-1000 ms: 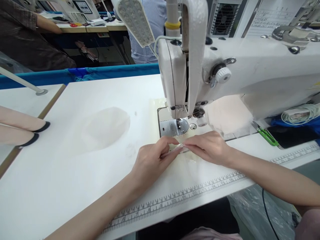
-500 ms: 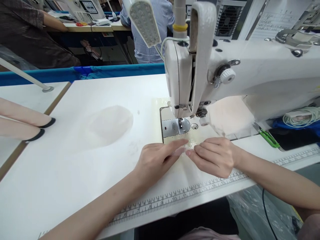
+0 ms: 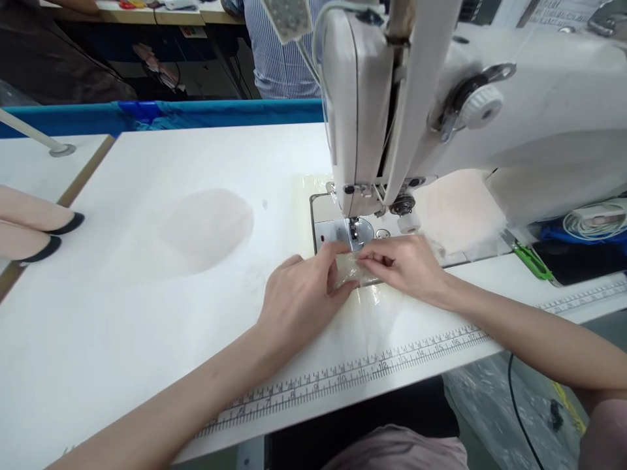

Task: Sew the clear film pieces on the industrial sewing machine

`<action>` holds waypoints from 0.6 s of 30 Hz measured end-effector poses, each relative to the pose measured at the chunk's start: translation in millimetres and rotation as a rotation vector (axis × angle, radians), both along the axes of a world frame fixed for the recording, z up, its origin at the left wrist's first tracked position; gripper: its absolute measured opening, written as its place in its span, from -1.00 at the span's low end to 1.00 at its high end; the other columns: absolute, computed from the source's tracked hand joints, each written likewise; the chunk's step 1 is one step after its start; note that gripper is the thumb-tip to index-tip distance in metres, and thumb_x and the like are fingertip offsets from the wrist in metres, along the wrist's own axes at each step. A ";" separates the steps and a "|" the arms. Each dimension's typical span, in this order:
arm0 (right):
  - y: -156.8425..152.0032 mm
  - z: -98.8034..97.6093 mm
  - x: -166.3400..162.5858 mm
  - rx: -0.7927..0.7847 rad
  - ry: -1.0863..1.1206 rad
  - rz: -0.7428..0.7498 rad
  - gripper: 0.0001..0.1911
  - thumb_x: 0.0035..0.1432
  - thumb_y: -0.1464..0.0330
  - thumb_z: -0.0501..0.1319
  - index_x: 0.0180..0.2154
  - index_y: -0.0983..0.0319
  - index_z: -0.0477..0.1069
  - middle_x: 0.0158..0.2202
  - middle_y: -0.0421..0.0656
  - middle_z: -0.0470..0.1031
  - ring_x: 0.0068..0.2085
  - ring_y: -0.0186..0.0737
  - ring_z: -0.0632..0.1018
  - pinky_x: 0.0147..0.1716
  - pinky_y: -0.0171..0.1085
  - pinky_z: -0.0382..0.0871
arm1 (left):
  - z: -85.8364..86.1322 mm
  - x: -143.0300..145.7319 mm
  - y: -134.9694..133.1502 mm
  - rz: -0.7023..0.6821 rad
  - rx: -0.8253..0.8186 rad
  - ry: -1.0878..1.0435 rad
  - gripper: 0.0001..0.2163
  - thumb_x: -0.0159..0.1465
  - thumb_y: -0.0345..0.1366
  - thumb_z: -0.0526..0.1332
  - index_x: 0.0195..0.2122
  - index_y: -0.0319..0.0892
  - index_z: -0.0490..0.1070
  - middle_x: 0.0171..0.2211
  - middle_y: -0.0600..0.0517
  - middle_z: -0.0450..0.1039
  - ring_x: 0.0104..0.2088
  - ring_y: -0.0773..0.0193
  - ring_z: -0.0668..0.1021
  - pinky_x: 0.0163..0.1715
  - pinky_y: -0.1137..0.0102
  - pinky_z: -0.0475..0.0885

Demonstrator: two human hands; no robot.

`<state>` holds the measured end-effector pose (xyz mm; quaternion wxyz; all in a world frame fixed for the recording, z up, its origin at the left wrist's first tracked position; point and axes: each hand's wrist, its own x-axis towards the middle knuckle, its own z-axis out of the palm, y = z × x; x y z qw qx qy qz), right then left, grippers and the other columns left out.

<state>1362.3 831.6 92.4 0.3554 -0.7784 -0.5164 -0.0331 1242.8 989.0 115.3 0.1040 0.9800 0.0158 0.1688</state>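
In front of the needle and presser foot [image 3: 353, 228] of the white sewing machine [image 3: 365, 111], both my hands hold a small, thin, see-through piece of fabric [image 3: 347, 266]. Its edges are hard to make out against the shiny tape on the machine bed. My left hand [image 3: 304, 294] grips it from the left, index finger near the metal needle plate [image 3: 327, 230] and thumb lower down. My right hand [image 3: 406, 264] pinches it between thumb and fingertips, just right of the left hand.
A sheer pale oval piece [image 3: 210, 228] lies left on the white table. Pale pink fabric [image 3: 460, 209] sits under the machine arm, near green-handled snips [image 3: 533, 262]. Two skin-toned, dark-tipped forms [image 3: 39, 225] lie far left. A printed ruler [image 3: 343, 378] follows the front edge.
Both hands have moved away from my body, closer to the presser foot, with the sheer piece. My view has moved nearer the machine, and the left thumb and index finger are spread wider.
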 end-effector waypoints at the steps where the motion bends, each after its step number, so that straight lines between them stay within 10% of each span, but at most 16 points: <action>1: 1.4 0.2 1.2 -0.020 0.013 -0.026 -0.88 0.19 0.41 0.21 -0.35 0.19 0.53 -0.55 -0.33 0.45 -0.52 -0.47 0.40 -0.52 -0.38 0.15 | -0.9 0.1 -0.8 -0.030 0.071 -0.059 -0.71 0.19 -0.28 0.28 -0.06 -0.19 0.38 -0.40 0.07 0.51 -0.45 0.24 0.50 -0.38 0.30 0.37; 4: 3.9 1.6 3.1 -0.047 0.038 -0.057 -0.89 0.17 0.40 0.23 -0.36 0.18 0.53 -0.50 -0.30 0.47 -0.43 -0.41 0.44 -0.43 -0.35 0.19 | -1.4 -2.1 -3.8 -0.159 0.295 -0.239 -0.81 0.24 -0.34 0.25 -0.10 -0.17 0.43 -0.12 -0.06 0.53 -0.12 0.08 0.51 -0.14 0.18 0.32; 9: 4.7 1.7 4.1 -0.028 0.040 -0.071 -0.90 0.17 0.42 0.24 -0.38 0.18 0.52 -0.40 -0.25 0.51 -0.32 -0.33 0.46 -0.24 -0.26 0.23 | 0.2 -13.6 -11.4 -0.296 0.514 -0.261 -0.84 0.31 -0.37 0.19 -0.12 -0.20 0.49 -0.06 0.02 0.56 -0.10 0.13 0.52 -0.12 0.18 0.27; 18: 0.3 1.0 2.4 -0.114 -0.166 -0.096 -0.64 0.34 0.22 0.07 0.06 0.20 0.42 -0.02 -0.08 0.49 0.01 -0.06 0.39 -0.08 -0.09 0.24 | 3.6 -13.0 -8.7 -0.285 0.427 -0.141 -0.76 0.36 -0.27 0.14 0.00 -0.19 0.46 -0.01 -0.05 0.54 0.00 0.08 0.53 -0.10 0.15 0.26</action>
